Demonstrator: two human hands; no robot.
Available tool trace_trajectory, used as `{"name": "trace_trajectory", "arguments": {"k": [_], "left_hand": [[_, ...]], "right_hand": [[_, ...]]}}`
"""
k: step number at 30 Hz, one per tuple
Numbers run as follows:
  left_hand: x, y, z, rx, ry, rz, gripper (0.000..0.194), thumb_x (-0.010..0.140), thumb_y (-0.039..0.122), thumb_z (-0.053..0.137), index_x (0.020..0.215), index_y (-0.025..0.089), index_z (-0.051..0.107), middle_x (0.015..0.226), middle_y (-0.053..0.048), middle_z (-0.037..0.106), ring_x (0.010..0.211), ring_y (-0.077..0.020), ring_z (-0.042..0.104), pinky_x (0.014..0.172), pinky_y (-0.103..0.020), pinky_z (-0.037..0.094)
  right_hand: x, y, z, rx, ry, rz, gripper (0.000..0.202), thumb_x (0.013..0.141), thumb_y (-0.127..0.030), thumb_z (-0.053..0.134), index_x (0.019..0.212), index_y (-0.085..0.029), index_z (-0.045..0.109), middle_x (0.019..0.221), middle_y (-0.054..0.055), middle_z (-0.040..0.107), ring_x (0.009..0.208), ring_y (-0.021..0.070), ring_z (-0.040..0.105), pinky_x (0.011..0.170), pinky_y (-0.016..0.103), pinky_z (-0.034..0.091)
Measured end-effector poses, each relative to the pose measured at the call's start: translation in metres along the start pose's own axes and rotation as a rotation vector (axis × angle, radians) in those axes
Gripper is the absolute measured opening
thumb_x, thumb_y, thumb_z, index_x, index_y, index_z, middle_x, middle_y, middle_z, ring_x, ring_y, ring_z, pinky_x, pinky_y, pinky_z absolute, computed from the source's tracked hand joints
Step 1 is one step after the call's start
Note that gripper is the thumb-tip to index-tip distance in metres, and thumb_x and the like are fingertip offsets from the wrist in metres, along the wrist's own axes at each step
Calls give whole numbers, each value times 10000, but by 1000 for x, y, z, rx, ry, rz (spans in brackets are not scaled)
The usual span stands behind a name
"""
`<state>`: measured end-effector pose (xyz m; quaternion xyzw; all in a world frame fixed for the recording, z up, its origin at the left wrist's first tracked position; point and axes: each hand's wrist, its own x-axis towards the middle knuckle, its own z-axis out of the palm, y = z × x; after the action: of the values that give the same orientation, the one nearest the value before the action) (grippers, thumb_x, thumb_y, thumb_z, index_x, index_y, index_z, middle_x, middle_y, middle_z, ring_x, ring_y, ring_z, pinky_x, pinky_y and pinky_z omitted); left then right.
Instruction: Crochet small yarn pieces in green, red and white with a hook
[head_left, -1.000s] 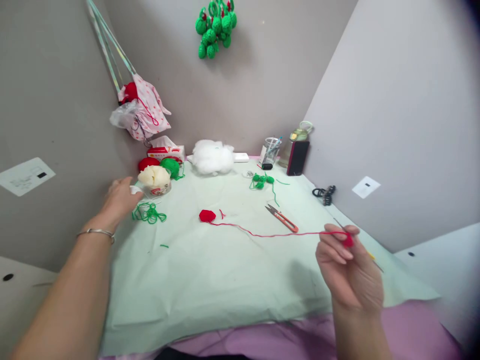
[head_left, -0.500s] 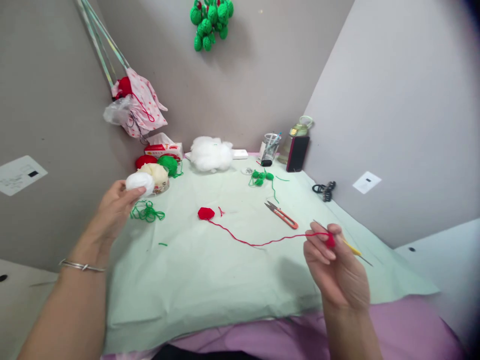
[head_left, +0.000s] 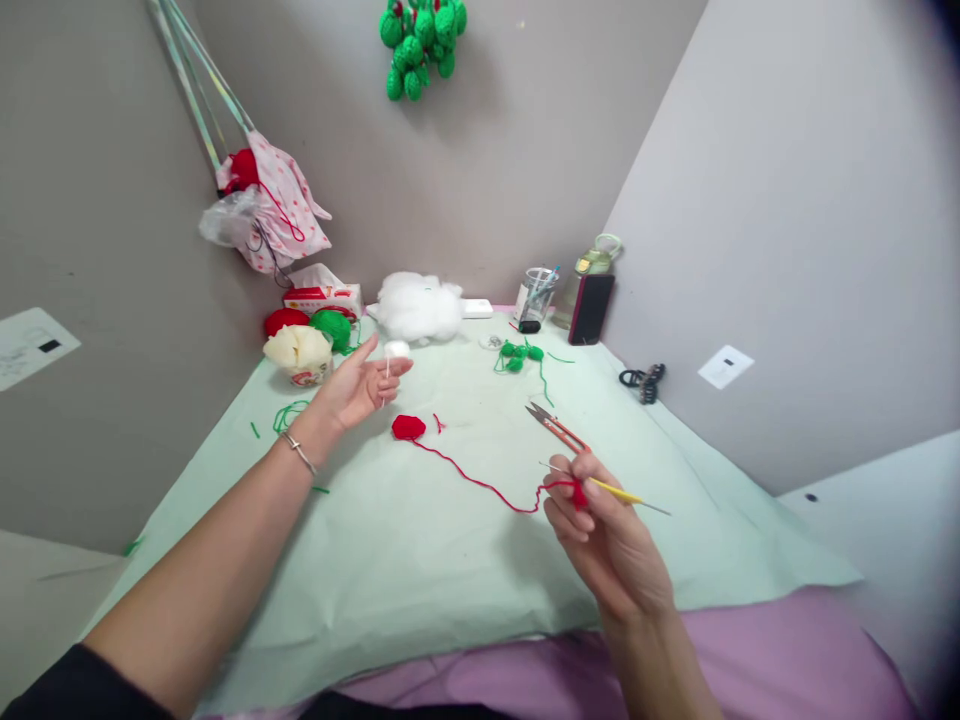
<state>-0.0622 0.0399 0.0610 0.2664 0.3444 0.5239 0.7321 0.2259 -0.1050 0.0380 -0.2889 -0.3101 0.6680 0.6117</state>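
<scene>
Right hand: fingers clenched on yellow hook and red piece, probably securing stitches; red yarn slack across tabletop; left hand: fingers loosely spread, white ball near tips.

You're at a small craft corner, walls close around the cloth-covered table: yarn balls, white stuffing, snips and a yellow-handled hook lie or show there, with crocheted green pieces hanging above you.
</scene>
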Motion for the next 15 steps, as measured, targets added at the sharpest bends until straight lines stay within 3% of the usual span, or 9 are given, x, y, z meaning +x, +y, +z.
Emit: {"name": "trace_trajectory", "arguments": {"k": [2, 7, 11, 15], "left_hand": [[-7, 9, 10, -32, -24, 18, 369, 1070, 379, 477, 1021, 88, 698, 764, -84, 701, 456, -79, 526, 424, -180, 467], [-35, 27, 52, -69, -66, 148, 312, 1052, 328, 507, 1045, 97, 717, 819, -77, 724, 687, -136, 687, 755, -270, 629], [-61, 11, 82, -44, -163, 198, 326, 1068, 222, 455, 993, 84, 740, 745, -35, 686, 685, -116, 668, 781, -287, 626], [-80, -17, 99, -43, -272, 192, 330, 1072, 150, 445, 999, 89, 760, 645, 17, 603, 642, -88, 625, 833, -249, 610]], "right_hand": [[0, 1, 0, -5, -3, 6, 191, 710, -291, 903, 768, -220, 734, 722, -28, 535, 509, 41, 212, 446, 176, 261], [5, 6, 6, -23, -54, 23, 202, 719, -302, 892, 742, -207, 714, 695, -33, 531, 498, 47, 246, 434, 191, 266], [16, 10, 23, -57, -170, 102, 202, 748, -306, 873, 887, -214, 760, 698, -39, 569, 480, 45, 336, 447, 203, 316], [29, 18, 44, -88, -275, 205, 514, 734, -273, 885, 1223, -252, 727, 749, -48, 640, 473, 59, 452, 454, 215, 355]]}}
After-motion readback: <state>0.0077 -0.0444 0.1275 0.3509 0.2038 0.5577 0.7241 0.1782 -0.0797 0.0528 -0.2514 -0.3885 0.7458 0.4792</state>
